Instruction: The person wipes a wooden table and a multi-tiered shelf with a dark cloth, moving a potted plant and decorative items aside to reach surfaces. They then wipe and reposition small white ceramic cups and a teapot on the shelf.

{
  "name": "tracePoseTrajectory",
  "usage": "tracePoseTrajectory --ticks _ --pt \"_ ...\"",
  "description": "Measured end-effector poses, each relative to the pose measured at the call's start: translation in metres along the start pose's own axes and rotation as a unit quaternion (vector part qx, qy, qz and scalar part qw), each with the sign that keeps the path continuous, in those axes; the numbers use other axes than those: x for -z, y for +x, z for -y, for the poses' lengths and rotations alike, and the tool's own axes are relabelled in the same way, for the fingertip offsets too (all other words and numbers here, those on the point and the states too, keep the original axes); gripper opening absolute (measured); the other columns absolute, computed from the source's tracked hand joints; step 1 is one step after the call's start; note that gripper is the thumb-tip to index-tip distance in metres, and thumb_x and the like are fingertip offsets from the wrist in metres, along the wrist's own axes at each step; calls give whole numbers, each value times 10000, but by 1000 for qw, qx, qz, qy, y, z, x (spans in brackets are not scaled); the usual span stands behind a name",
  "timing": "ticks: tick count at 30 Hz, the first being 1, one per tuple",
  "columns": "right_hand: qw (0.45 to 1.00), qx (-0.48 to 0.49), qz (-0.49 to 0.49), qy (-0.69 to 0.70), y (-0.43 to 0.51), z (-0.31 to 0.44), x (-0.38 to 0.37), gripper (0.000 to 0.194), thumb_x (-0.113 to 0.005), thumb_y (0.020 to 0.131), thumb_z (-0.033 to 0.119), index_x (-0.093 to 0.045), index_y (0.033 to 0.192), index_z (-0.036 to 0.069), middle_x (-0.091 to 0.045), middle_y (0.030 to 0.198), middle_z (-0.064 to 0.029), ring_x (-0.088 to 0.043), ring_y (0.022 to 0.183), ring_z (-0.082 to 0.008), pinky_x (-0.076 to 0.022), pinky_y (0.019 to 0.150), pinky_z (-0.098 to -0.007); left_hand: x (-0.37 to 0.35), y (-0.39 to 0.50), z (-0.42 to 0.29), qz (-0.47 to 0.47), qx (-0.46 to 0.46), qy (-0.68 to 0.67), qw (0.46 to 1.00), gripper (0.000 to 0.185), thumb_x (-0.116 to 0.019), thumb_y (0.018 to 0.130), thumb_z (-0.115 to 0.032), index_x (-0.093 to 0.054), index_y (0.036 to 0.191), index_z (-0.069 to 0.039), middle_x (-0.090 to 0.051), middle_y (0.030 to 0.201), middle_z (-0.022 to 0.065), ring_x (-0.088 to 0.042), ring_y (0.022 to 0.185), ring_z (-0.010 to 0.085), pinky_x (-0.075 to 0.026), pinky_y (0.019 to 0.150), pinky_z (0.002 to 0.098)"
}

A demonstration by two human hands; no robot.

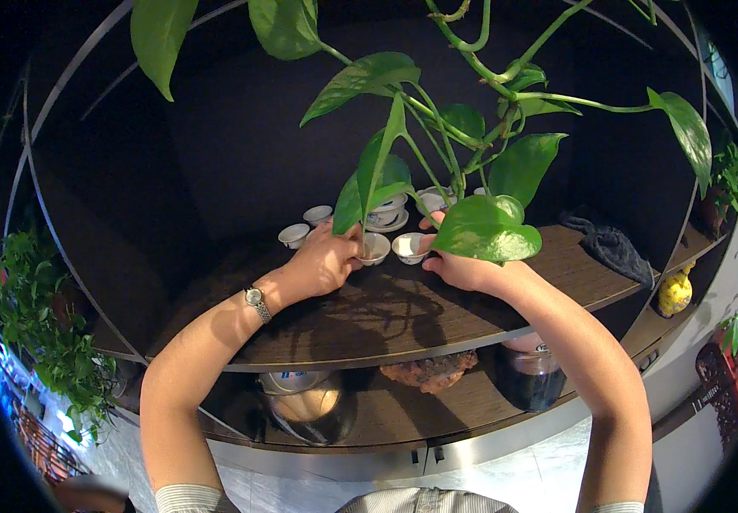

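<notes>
Both hands reach onto a dark wooden shelf holding small white porcelain cups. The fingers of my left hand (330, 256) are on the rim and side of a small cup (375, 249). Close to its right, another small cup (410, 248) is held between the fingers and thumb of my right hand (455, 263), which a leaf partly hides. Two more small cups, one nearer (294, 236) and one farther (317, 215), stand left of my left hand. Behind the held cups are a lidded bowl on a saucer (387, 221) and a larger patterned white vessel (434, 199), both partly behind leaves.
Trailing pothos leaves (487, 229) hang in front of the shelf (317, 333). A dark cloth (615, 250) lies at right. Below are a rounded shiny container (308, 404), a reddish rough stone (431, 372) and a dark jar (531, 378). A yellow ornament (674, 293) stands far right.
</notes>
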State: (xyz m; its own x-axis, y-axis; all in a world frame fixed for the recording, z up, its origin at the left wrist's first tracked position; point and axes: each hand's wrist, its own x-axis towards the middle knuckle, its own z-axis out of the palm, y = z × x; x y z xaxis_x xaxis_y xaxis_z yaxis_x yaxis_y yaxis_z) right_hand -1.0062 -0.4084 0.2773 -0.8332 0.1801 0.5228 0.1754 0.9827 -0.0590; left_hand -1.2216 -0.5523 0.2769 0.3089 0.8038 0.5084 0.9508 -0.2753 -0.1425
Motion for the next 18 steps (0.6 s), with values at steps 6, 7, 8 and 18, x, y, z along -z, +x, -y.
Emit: tracePoseTrajectory --ticks 6,7,8,18 --pt "996 71 -21 -42 -5 -4 7 197 -707 748 246 -690 886 106 -571 1106 -69 -535 1031 -279 -433 871 -397 5 0 -8 24 49 -77 996 203 -682 727 -36 -660 928 -44 -561 1003 109 -498 1023 329 -409 903 440" --pt "997 69 -7 -19 -7 -6 9 227 -709 747 236 -684 928 101 -582 1092 -80 -542 1028 -288 -435 874 -403 7 -1 -8 27 58 -78 995 240 -673 723 -26 -647 962 -37 -562 1016 117 -498 1025 332 -409 907 437" --pt "998 67 -9 -1 -10 -7 12 261 -708 729 193 -661 964 91 -574 1109 -102 -521 1055 -308 -423 890 -414 10 -2 -8 23 64 -80 995 278 -664 719 -16 -634 995 -31 -564 1029 125 -497 1027 336 -408 910 434" --pt "996 22 -70 45 -39 -22 32 350 -656 717 56 -598 1061 23 -541 1076 -134 -474 1039 -331 -395 894 -417 21 -17 17 36 193 57 979 511 -542 721 45 -549 1220 -64 -642 1028 130 -510 1067 316 -390 895 399"
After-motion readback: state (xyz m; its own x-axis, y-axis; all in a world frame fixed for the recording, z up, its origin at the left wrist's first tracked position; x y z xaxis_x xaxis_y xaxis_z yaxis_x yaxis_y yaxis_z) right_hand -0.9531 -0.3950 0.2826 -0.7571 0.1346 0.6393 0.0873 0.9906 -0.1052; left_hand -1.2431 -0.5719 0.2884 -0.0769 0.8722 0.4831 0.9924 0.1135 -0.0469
